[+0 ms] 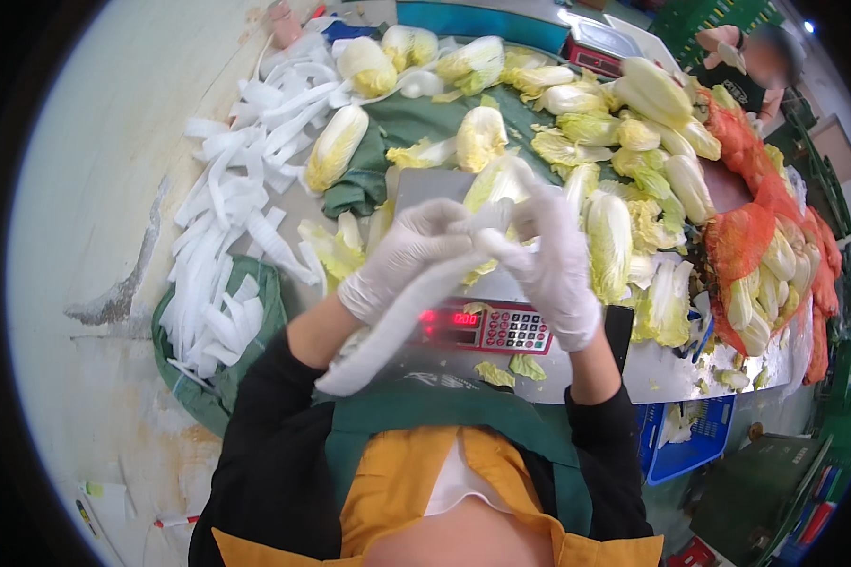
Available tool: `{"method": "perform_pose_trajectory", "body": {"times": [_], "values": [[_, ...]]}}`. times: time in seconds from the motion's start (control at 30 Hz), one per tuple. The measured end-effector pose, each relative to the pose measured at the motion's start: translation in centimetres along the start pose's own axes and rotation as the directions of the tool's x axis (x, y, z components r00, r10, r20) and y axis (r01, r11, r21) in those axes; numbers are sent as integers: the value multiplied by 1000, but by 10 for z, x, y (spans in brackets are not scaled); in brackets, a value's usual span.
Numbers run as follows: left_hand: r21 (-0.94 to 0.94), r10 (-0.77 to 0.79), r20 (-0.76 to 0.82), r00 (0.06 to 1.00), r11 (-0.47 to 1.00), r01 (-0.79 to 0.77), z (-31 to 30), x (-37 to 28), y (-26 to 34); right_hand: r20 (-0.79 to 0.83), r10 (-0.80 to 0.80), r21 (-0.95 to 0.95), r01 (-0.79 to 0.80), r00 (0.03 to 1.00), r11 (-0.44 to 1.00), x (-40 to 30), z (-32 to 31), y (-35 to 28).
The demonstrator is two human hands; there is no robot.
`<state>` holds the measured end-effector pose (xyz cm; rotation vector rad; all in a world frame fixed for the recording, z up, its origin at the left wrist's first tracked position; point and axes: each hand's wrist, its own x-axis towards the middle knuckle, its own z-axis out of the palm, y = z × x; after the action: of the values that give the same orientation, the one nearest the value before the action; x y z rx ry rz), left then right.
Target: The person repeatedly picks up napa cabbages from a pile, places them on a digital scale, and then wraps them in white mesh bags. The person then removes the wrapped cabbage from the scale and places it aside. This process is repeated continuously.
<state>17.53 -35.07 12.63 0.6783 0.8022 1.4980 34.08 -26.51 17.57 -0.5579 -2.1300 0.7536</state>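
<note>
Both my hands wear white gloves and are raised over a digital scale with a red keypad panel (518, 331). My left hand (415, 248) grips a strip of white foam netting (397, 319), whose free end hangs down toward my apron. My right hand (557, 262) is at the other end of the netting, partly blurred; its fingers look bent around it. Just behind the hands a napa cabbage (500, 181) lies on the scale's metal plate (432, 186), partly hidden by them.
A heap of foam netting strips (234, 177) spreads at left, down into a green sack (273, 290). Several napa cabbages (610, 244) lie behind and to the right, beside an orange mesh bag (734, 248). A blue crate (691, 443) stands below the table's right edge. Another person (741, 85) is at the far right.
</note>
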Motion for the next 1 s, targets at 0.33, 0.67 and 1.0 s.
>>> {"method": "perform_pose_trajectory", "body": {"times": [0.33, 0.67, 1.0], "values": [[-46, 237, -272, 933, 965, -258, 9, 11, -53, -276, 54, -156, -100, 960, 983, -28, 37, 32], [-459, -117, 31, 993, 881, 118, -4, 2, -21, 471, 302, 685, -559, 829, 467, -37, 15, 37], [987, 330, -140, 933, 125, 104, -73, 161, -45, -129, 774, 431, -668, 620, 607, 21, 84, 223]]}}
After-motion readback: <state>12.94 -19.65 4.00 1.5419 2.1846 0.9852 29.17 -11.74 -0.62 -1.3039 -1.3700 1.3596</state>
